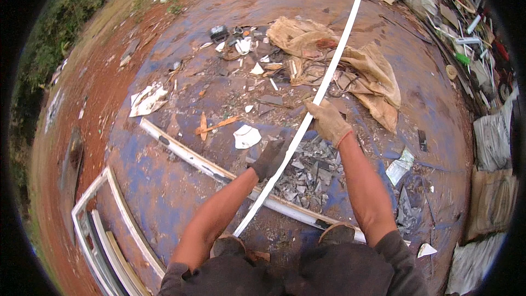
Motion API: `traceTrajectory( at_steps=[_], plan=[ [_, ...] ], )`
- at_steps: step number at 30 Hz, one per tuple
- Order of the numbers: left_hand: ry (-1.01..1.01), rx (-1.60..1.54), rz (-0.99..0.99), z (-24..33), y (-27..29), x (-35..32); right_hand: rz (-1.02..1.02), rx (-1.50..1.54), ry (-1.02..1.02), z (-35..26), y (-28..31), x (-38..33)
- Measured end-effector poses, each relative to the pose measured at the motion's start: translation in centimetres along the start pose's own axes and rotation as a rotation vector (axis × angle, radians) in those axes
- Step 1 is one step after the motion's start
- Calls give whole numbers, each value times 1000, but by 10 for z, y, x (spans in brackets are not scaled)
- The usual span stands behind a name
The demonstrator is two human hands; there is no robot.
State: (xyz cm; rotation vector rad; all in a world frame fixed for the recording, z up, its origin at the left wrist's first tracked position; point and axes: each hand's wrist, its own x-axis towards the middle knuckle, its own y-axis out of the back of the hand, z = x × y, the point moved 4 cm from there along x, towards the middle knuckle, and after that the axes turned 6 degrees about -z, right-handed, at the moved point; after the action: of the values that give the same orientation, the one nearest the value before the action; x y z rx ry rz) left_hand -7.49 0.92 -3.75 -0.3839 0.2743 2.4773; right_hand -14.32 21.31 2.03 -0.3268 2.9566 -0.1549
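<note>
A long, narrow white strip slants from the far right down to my feet, across the middle of the view. My right hand, in a tan work glove, is closed around it near its middle. Lower down, my left hand, in a dark glove, also grips the strip; its fingers are partly hidden. Below my hands lies a heap of broken grey shards. A white-and-grey frame bar rests on the ground, passing beneath the strip and close to my shoes.
A dirty blue tarp covers the ground. Ahead lie burlap sacking, white fragments and crossed wood pieces. A white frame with loose bars sits at lower left. Mixed scrap piles up along the right.
</note>
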Motion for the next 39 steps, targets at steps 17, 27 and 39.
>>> traceTrajectory(
  at_steps=[17,27,39],
  plan=[
    [-123,40,134,7,8,-36,6,-384,-328,38,-102,-139],
    [-248,316,-43,3,9,-36,-2,-465,-253,46,-118,-136],
    [-98,-174,-125,-2,-1,-25,-2,-438,-264,55,-113,-134]
  ],
)
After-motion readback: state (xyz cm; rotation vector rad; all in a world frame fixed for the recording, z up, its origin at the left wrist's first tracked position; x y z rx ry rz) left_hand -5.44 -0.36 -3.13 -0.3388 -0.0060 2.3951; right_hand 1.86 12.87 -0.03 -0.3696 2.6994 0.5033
